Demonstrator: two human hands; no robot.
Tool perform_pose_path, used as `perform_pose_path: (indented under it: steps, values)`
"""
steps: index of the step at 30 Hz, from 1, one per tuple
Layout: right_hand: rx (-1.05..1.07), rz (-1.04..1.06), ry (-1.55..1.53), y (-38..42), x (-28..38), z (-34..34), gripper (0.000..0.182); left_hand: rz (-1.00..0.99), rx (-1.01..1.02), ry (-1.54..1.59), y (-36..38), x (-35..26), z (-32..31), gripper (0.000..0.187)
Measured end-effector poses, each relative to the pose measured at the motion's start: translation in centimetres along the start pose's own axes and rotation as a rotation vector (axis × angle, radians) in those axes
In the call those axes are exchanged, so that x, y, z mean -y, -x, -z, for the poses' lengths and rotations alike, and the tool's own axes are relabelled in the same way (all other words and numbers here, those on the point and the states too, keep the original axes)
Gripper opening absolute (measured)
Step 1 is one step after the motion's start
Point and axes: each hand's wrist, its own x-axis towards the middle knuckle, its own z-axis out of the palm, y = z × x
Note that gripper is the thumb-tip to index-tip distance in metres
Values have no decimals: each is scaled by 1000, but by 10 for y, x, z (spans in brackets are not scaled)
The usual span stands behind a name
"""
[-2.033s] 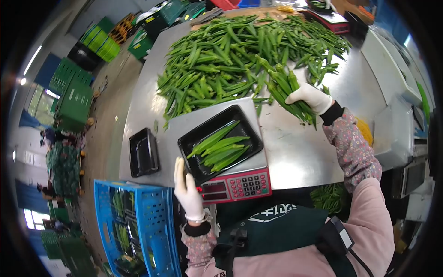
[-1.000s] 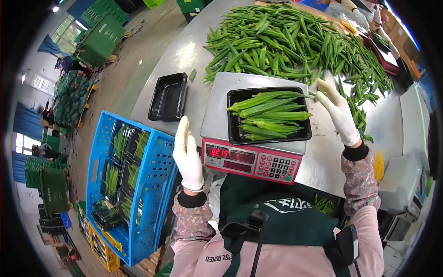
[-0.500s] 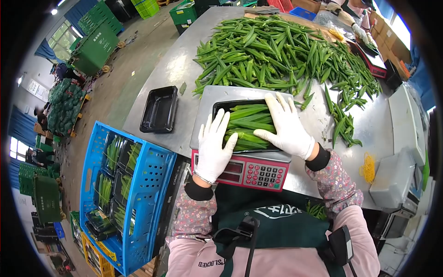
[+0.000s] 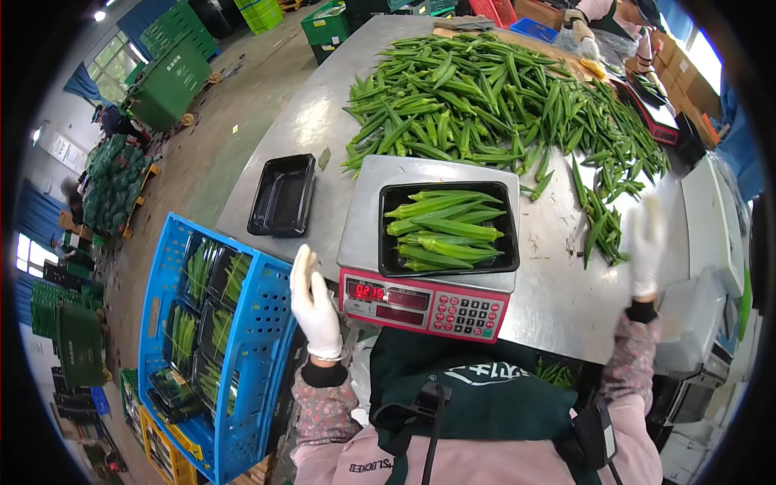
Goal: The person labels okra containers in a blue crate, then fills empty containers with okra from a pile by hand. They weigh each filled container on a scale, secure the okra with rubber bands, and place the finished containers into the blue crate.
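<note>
A black tray (image 4: 389, 260) of green okra pods (image 4: 449, 230) rests on the silver platform of a red-fronted digital scale (image 4: 428, 303), whose lit display appears to read 0.215. My left hand (image 4: 318, 314), in a white glove, is held up between the scale and the blue crate, its fingers stretched and nothing in them. Over at the right, my white-gloved right hand (image 4: 647, 246) is blurred by motion beside a few loose okra (image 4: 600, 226); its fingers look extended, with nothing seen in them.
A large okra pile (image 4: 477, 97) covers the back of the metal table. Left of the scale lies a black tray (image 4: 283, 194) with nothing in it. Packed trays fill a blue crate (image 4: 263, 323). At the far right, a co-worker's gloved hand (image 4: 588, 47) is near another scale (image 4: 659, 121).
Both hands have lifted off the okra tray, the left moving left and down, the right moving far right. The tray now sits untouched on the scale, and red digits show on the display.
</note>
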Motion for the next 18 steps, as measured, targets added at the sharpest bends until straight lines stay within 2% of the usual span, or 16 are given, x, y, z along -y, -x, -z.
perform_pose_path:
  steps: [1,5,6,8,9,11,13,15,17,18]
  values:
    - [-38,102,320,-7,-24,38,41,30,-17,-10,3,2,6,39]
    - [-122,-52,1274,-3,-130,171,50,97,-27,26,12,4,14,37]
    - [-127,-52,1277,4,-137,192,50,96,-26,31,12,4,12,37]
    - [21,-244,1319,17,-149,226,51,25,9,28,4,4,3,34]
    - [18,-244,1319,22,-177,244,51,-11,27,24,-2,3,-1,33]
    - [299,-650,1054,27,-253,279,47,-93,8,-15,-23,-25,-19,29]
    - [290,-616,1022,30,-279,291,45,-419,95,-185,-48,-41,-37,25]
    - [278,-583,991,33,-272,286,43,-501,250,-214,-71,-55,-58,20]
    - [159,-501,1071,27,-224,257,43,-604,249,-409,-83,-52,-87,14]
    - [154,-503,1071,27,-224,248,43,-656,307,-518,-87,-49,-97,15]
